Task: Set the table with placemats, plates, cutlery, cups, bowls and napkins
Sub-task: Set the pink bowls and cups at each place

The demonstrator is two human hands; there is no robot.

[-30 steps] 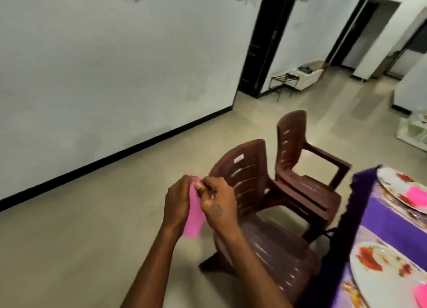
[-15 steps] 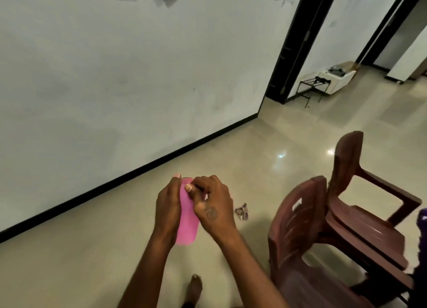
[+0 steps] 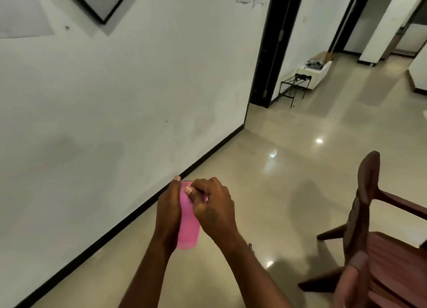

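A folded pink napkin point(image 3: 188, 229) hangs between both hands, low in the middle of the head view, above the beige floor. My left hand point(image 3: 167, 212) holds its left edge with the fingers wrapped behind it. My right hand point(image 3: 213, 209) pinches the napkin's top part, thumb on the front. The lower half of the napkin hangs free below the hands. The table is out of view.
Two brown plastic chairs point(image 3: 379, 245) stand at the right edge, blurred. A white wall point(image 3: 115, 100) with a black skirting runs along the left. A dark door frame point(image 3: 270, 44) and a small black rack point(image 3: 293, 86) lie farther back on the open floor.
The view has swung left, away from the table: the set plates and purple cloth are gone from view and the chairs slid to the right edge. Both hands keep holding the pink napkin.
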